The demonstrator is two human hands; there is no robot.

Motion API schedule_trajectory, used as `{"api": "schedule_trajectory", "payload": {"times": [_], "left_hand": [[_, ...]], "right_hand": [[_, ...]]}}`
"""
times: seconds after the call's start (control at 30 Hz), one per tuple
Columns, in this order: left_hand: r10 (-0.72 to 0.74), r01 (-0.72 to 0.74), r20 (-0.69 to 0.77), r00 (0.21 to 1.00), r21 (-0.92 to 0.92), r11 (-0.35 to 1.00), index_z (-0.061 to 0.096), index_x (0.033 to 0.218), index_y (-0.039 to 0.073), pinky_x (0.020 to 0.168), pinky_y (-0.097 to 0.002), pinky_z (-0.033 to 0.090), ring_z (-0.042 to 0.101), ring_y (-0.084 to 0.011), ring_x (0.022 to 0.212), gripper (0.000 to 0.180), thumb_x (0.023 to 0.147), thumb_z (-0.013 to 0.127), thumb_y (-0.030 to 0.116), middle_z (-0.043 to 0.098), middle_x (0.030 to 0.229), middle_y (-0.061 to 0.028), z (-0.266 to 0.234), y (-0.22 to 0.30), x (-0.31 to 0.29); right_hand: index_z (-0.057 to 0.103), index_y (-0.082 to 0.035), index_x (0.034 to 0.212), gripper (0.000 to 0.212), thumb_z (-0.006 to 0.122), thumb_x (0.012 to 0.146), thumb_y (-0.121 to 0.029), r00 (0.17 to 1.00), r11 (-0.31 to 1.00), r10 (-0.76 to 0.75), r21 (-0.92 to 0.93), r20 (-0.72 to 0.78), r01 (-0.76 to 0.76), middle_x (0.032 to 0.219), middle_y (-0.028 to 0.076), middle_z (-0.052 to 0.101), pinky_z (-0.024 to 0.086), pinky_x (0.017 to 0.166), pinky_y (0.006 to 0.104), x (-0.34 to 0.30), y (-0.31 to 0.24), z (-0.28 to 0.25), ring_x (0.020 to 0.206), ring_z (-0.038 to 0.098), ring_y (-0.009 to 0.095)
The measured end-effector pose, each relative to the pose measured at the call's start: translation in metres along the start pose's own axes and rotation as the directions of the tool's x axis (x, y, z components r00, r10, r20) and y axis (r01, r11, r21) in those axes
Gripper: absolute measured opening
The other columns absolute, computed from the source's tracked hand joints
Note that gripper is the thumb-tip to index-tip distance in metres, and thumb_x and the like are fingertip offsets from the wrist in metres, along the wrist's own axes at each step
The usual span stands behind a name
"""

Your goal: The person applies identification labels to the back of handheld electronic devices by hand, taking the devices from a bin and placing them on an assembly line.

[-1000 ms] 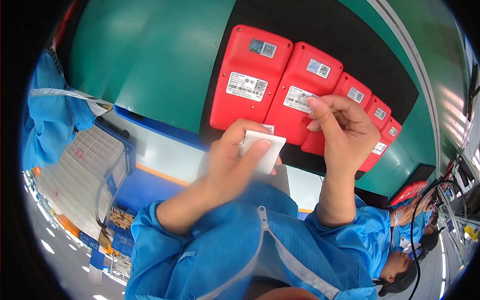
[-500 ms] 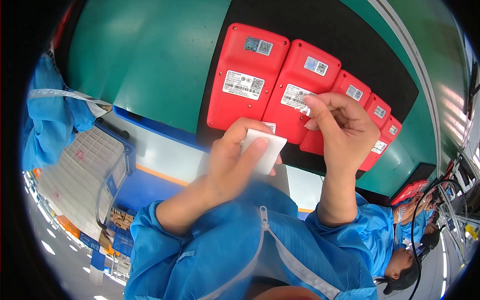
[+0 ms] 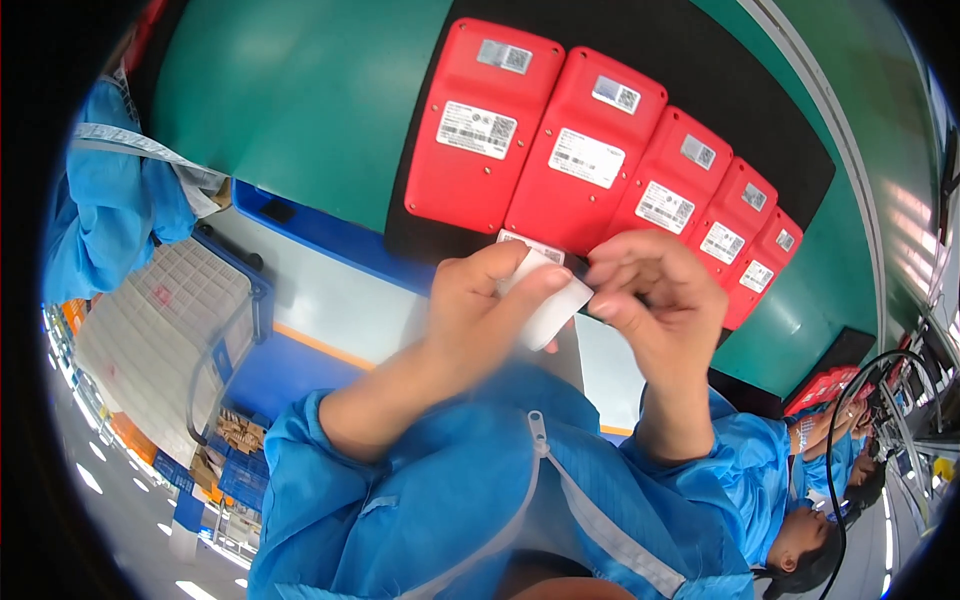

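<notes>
My left hand (image 3: 475, 300) is closed round a small white pad of labels (image 3: 548, 312), its thumb flat on top. A printed label edge (image 3: 535, 248) shows just beyond the left fingers. My right hand (image 3: 660, 300) is at the pad's right corner, thumb and curled forefinger apart on either side of it; blur hides whether they touch it. Beyond both hands, several red handheld device casings lie back up in a row. The leftmost casing (image 3: 465, 185) and the second casing (image 3: 535, 205) each carry a white label, such as this barcode label (image 3: 587, 158), and a smaller silvery sticker (image 3: 616, 95).
The casings lie on a black mat (image 3: 770, 130) over a green table (image 3: 300, 100). A blue tray edge (image 3: 310, 235) runs along the near side. At left are a person's blue sleeve (image 3: 115, 200) and a white crate (image 3: 165, 330). Another person (image 3: 800, 530) sits at right.
My right hand has moved from the second casing's label down and nearer to the pad in my left hand, and its thumb and forefinger have parted. The left hand has shifted slightly right.
</notes>
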State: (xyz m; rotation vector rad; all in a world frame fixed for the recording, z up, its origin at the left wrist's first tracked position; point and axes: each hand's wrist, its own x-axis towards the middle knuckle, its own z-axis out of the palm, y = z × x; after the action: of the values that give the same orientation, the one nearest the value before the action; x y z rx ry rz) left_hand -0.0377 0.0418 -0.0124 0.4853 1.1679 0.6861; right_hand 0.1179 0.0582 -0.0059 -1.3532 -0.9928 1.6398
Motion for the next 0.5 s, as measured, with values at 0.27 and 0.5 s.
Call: {"api": "schedule_trajectory", "payload": {"times": [0.27,0.5], "left_hand": [[-0.14,0.128,0.094,0.986,0.124,0.984,0.055,0.095,0.002,0.043,-0.0214,0.045,0.057,-0.0106,0.05,0.02,0.081,0.057,0.016,0.061,0.065,-0.0068,0.022,-0.009,-0.001],[0.077,-0.134,0.175,0.982,0.345,0.929,0.064,0.081,0.005,0.058,-0.0241,0.048,0.061,-0.0138,0.064,0.013,0.073,0.064,0.015,0.062,0.069,-0.0061,0.021,-0.016,0.008]], "right_hand": [[0.058,0.007,0.082,0.01,0.06,0.073,0.008,0.927,0.945,-0.293,-0.218,-0.235,0.244,0.075,0.011,0.059,0.048,0.058,0.0209,-0.012,0.012,-0.019,0.068,0.059,0.014],[0.06,0.007,0.082,0.011,0.063,0.073,0.003,0.926,0.986,-0.038,-0.165,-0.376,-0.026,0.064,0.009,0.06,0.047,0.05,0.0203,0.017,0.0,-0.033,0.053,0.057,0.011]]}}
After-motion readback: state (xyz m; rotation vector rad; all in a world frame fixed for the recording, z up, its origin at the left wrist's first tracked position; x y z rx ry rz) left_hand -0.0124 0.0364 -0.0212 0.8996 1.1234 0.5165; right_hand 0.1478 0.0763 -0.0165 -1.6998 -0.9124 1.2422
